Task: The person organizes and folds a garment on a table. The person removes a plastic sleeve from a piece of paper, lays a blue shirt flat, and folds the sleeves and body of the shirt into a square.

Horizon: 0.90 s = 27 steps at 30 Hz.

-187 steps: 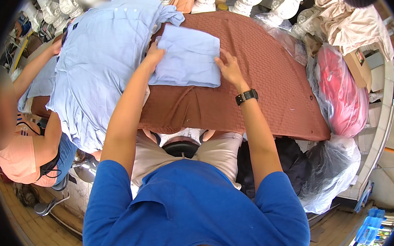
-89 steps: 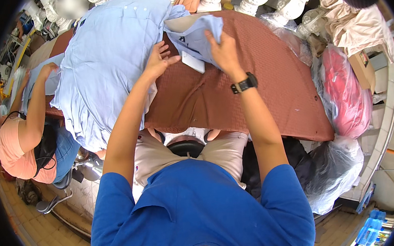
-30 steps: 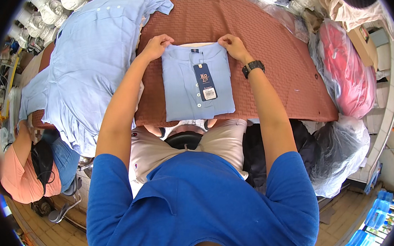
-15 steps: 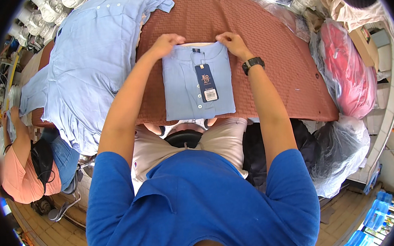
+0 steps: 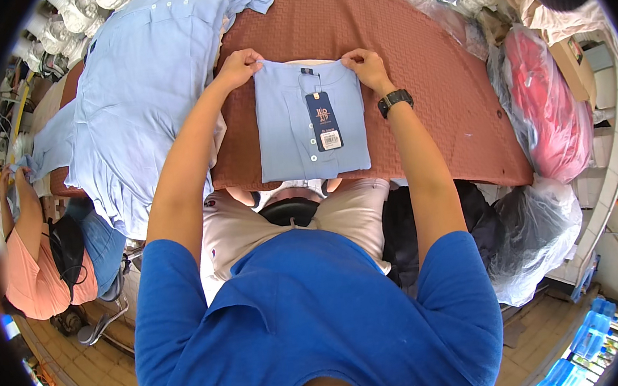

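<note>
A light blue shirt (image 5: pixel 286 133), folded into a neat rectangle, lies in front of me with its collar end away from me. My left hand (image 5: pixel 241 68) pinches its far left corner between thumb and fingers. At the far right corner, my right hand (image 5: pixel 366 68) has the same kind of pinch on the cloth. A dark watch (image 5: pixel 395 101) sits on my right wrist. Hanging from the neckline, a navy hang tag (image 5: pixel 326 119) rests on the shirt's front beside a row of small white buttons. Pale material shows just beyond the neckline.
Brown textured cloth covers the table (image 5: pixel 434 125). A heap of light blue shirts (image 5: pixel 144 82) drapes over its left side. At far left a person in an orange top (image 5: pixel 43 268) handles blue fabric. Plastic-wrapped red goods (image 5: pixel 545 109) and a clear plastic bag (image 5: pixel 538 240) stand at right.
My left hand has shifted slightly left and away from me, onto the shirt's corner. The shirt's near edge lies a little farther from me, and the tag has moved slightly.
</note>
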{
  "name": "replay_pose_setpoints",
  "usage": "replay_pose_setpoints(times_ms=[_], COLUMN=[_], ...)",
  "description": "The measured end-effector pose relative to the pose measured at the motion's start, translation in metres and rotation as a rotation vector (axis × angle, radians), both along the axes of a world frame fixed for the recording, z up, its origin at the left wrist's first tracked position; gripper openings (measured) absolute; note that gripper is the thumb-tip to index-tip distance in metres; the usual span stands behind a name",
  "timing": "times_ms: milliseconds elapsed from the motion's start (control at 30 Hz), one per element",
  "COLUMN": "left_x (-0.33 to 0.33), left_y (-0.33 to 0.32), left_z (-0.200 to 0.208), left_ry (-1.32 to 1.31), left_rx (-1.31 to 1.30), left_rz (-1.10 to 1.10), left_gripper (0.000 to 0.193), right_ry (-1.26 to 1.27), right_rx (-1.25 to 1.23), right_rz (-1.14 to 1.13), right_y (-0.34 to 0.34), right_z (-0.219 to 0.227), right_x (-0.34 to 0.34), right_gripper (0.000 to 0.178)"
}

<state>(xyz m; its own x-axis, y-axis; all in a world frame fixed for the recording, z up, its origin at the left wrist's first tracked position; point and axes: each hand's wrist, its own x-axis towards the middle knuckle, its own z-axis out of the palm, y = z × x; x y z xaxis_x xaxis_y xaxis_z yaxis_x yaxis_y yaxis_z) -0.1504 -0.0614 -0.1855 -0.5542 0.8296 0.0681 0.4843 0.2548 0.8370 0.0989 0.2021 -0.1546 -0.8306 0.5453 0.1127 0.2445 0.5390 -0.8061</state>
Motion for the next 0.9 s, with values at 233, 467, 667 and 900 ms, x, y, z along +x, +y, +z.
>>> replay_pose_setpoints(times_ms=[233,467,667,900], left_x=[0.152,0.287,0.303,0.318], left_y=[-0.037,-0.097,-0.087,-0.090], left_z=[0.095,0.090,0.052,0.053], left_ry=[0.389,0.390,0.533,0.420], left_rx=[0.220,0.135,0.007,0.092], left_rz=[0.170,-0.148,-0.103,0.060], left_gripper=[0.021,0.026,0.025,0.011], right_ry=[0.123,-0.261,-0.112,0.126], right_rx=[0.256,-0.033,-0.396,-0.717], right_rz=[-0.176,0.025,-0.211,-0.242], right_y=[-0.053,-0.187,-0.209,-0.224], right_z=[0.052,0.080,0.022,0.000], right_x=[0.083,0.197,0.189,0.189], right_gripper=[0.023,0.021,0.023,0.020])
